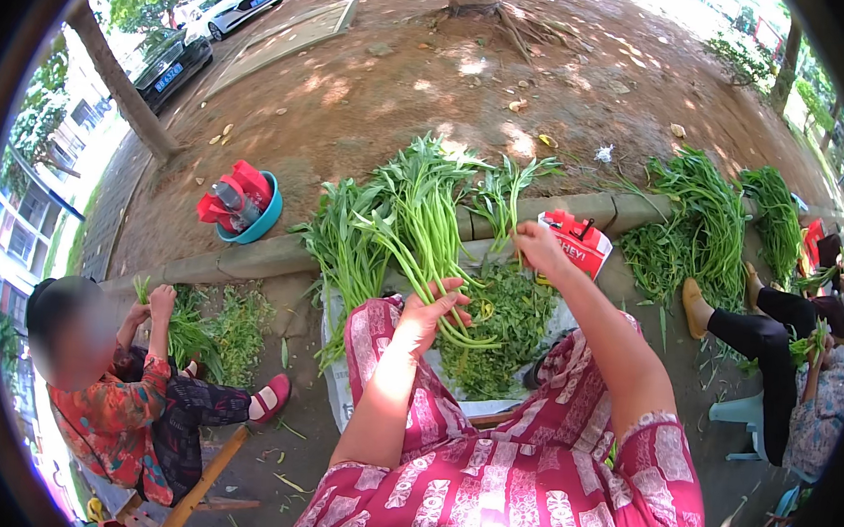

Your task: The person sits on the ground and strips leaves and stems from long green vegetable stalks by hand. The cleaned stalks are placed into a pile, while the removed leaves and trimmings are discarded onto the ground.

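My left hand (435, 312) holds several long green stems of a leafy vegetable, probably water spinach (401, 252), above my lap. To its right and farther out, my right hand (538, 246) has its fingertips closed on a thin leafy stem (513, 200). Behind my left hand a big heap of the same greens (425, 193) leans over the stone curb. Between my knees, loose picked leaves (492, 351) lie piled on a pale sheet (333, 387). A red and white bag (576, 247) stands just beyond my right hand.
A teal basin (265, 218) with red bags and a bottle sits beyond the curb (217, 267). At left a person (119, 399) handles greens beside a wooden stool (208, 480). On the right, other people sit near more heaps of greens (706, 226) and a light blue plastic stool (740, 415).
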Demonstrator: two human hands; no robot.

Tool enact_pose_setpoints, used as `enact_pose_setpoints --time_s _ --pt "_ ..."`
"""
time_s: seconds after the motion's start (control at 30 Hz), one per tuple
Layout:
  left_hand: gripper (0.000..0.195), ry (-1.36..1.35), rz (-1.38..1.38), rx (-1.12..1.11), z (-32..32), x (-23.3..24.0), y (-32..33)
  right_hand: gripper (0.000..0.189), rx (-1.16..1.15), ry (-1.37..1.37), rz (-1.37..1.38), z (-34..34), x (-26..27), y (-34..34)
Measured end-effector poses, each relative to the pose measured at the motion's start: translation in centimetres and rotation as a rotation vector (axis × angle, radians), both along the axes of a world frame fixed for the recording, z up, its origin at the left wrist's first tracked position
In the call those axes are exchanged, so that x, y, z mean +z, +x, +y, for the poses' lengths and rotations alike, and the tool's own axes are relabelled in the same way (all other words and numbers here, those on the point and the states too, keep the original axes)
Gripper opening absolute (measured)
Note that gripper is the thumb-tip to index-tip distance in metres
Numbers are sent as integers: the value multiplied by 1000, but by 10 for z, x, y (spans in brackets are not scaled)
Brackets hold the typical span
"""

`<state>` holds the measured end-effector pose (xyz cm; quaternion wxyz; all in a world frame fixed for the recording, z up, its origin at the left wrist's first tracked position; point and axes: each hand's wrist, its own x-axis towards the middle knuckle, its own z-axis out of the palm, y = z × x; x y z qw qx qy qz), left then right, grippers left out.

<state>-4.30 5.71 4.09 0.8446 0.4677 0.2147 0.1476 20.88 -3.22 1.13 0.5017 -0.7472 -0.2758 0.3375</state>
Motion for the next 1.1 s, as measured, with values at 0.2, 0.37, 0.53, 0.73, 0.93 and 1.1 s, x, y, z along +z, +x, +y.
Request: enact_pose_setpoints --time_s 0.2,0.37,0.53,0.73,0.93,1.1 --pt "34 -37 7 33 1 -3 3 52 -210 -155 -154 26 -32 66" --pt "34 -85 -30 16 3 -5 6 35 -346 122 86 -18 -55 57" --pt "38 -144 -117 24 10 5 4 22 -187 322 203 -45 18 -42" --pt "41 -258 -350 15 25 -2 6 20 -199 286 330 -84 39 -113" --pt "29 -492 -457 91 32 -3 3 19 -86 350 296 -89 56 -136" --pt "26 -476 -523 95 42 -9 3 19 -43 380 355 -84 28 -132"
